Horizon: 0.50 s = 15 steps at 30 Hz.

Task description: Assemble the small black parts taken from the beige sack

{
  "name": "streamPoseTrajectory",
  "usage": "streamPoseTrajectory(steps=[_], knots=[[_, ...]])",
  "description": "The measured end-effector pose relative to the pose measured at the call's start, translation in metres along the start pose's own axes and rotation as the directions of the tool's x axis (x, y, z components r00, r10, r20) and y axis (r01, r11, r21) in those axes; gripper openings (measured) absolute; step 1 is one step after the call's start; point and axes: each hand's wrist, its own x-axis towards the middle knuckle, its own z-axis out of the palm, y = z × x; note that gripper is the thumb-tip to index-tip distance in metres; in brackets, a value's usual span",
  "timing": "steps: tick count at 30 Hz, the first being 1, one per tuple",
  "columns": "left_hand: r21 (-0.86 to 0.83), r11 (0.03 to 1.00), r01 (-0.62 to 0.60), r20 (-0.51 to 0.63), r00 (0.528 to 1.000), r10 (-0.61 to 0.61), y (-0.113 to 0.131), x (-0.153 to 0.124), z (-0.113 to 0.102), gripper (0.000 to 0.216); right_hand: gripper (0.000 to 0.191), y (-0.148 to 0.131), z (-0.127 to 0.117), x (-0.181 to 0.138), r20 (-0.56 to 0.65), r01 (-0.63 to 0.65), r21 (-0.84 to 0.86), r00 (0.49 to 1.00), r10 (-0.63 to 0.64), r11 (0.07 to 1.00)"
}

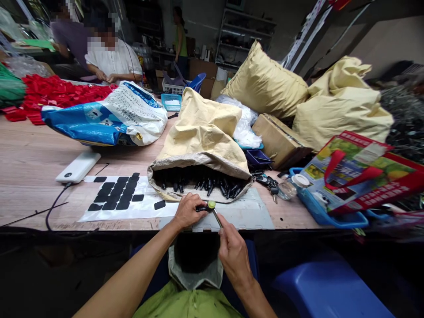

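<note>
The step in hand looked like close, two-handed tool work: the left hand [188, 211] steadied a small black piece [201, 208] while the right hand [232, 245] brought a slim metal-shafted tool [217, 218] up to it. The fingers of the left hand were pinched around the piece; those of the right were curled around the tool, its rear part hidden in the grasp. The piece was held close by the front edge of the counter [33, 148], near the middle of that edge, just before the mouth of a cream sack [207, 132]. The next move seemed to call for a firm left grip and a well-aligned shaft, as a slip could have dropped the piece over the edge, toward the grey bag [197, 282] below.

The piece looked dark, narrow and slightly glossy, partly covered by the fingers. A yellow-green disc [211, 204] showed where piece and tool met; which one it belonged to was unclear. Dark, tapered parts [210, 185] lay inside the sack, and black pads [116, 198] sat on a white sheet [145, 186] farther left along that edge.
</note>
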Motion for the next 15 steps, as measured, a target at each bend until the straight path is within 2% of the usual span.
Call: streamPoseTrajectory(steps=[3, 8, 12, 15], knots=[[0.001, 1.000, 0.003, -0.007, 1.000, -0.003, 0.001, 0.000, 0.001, 0.019, 0.049, 0.004, -0.001, -0.001, -0.030, -0.011, 0.004, 0.999, 0.011, 1.000], [0.001, 1.000, 0.000, -0.014, 1.000, 0.000, 0.001, -0.001, 0.001, 0.017, 0.047, 0.010, 0.001, -0.002, -0.004, -0.036, 0.008, 0.999, 0.036, 0.999], [0.019, 1.000, -0.005, -0.023, 1.000, 0.005, 0.003, -0.001, 0.001, 0.019, 0.044, 0.025, -0.017, 0.005, -0.170, -0.076, -0.019, 0.983, 0.072, 0.997], [0.037, 0.999, -0.005, -0.016, 1.000, 0.006, 0.003, -0.001, 0.001, 0.020, 0.040, 0.051, -0.042, 0.013, -0.314, -0.191, -0.149, 0.939, 0.137, 0.970]])
